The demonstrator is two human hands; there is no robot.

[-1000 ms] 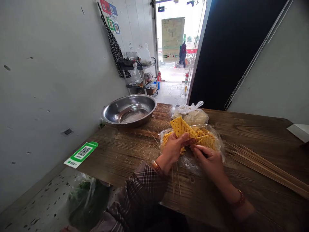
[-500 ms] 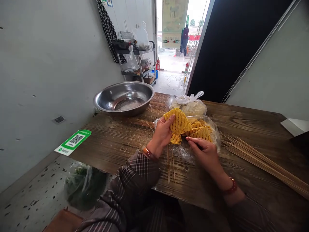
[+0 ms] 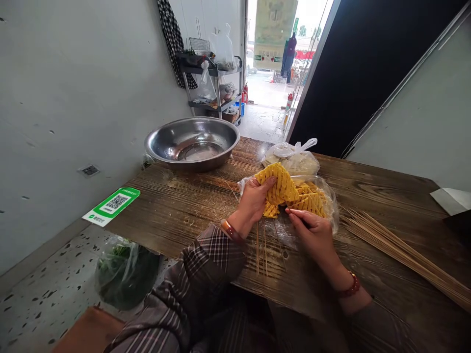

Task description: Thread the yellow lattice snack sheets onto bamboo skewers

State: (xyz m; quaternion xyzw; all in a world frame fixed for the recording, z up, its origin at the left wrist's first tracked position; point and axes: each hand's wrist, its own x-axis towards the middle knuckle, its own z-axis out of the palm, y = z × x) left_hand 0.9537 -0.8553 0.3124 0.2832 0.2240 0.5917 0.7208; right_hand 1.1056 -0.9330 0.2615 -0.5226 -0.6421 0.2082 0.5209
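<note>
My left hand is closed on a yellow sheet of food with rows of slits, like scored tofu, held up and tilted above the table. Just below its right corner, my right hand is pinched. What sits between those fingertips is too small to make out. Behind the right hand, an open clear plastic bag contains more yellow slit sheets. Several thin wooden skewers lie between my forearms, their far ends by another yellow piece.
A large steel basin stands at the back left. A tied plastic bag lies behind the yellow sheets. Loose skewers fan out at right. A green QR card lies at the left edge; a bag of greens sits on the floor.
The whole view has shifted slightly. Both hands keep nearly the same pose, with the yellow sheet still in my left hand and the right still pinched below it.
</note>
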